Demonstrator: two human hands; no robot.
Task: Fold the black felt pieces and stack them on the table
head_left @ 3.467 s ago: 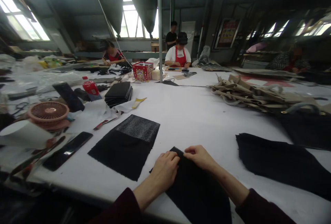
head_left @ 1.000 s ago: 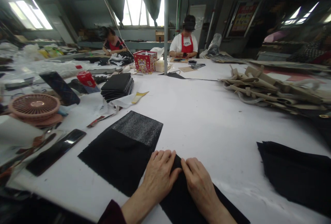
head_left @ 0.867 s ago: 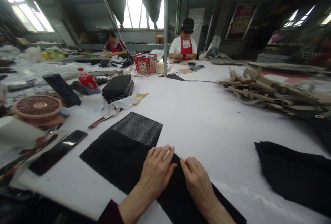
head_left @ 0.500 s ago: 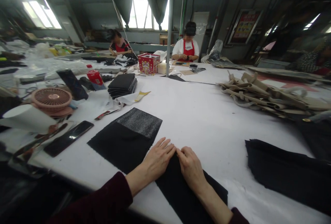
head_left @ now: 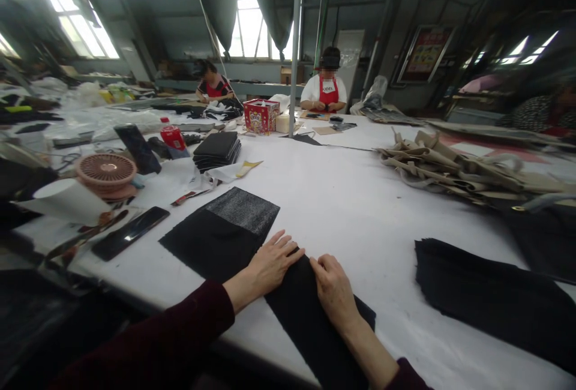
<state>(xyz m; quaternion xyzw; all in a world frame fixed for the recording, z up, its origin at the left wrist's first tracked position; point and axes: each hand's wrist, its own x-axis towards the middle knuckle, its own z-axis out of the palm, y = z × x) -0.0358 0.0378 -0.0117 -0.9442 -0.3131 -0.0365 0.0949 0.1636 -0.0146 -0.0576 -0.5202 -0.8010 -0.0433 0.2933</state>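
A long piece of black cloth [head_left: 308,312] lies on the white table in front of me, running down toward the near edge. My left hand [head_left: 273,260] rests on its far end, fingers stretched out and slightly spread. On the cloth's right edge, my right hand [head_left: 332,285] has its fingers curled together, with the thumb and fingertips at the fabric. To the left of my left hand is another black cloth piece [head_left: 209,243], with a speckled grey patch [head_left: 245,210] on its far part. My left hand covers where the two pieces come near each other.
At left are a phone [head_left: 130,233], a pink fan [head_left: 107,174], a red-capped bottle [head_left: 173,138] and a stack of black pieces [head_left: 216,149]. On the right lie black fabric [head_left: 486,294] and a beige fabric pile [head_left: 454,165]. A pole [head_left: 295,48] rises midway; a person [head_left: 326,87] sits beyond.
The gap between my hands has widened a little along the cloth's far edge. My left hand has shifted slightly left. The whole view has tilted up a little.
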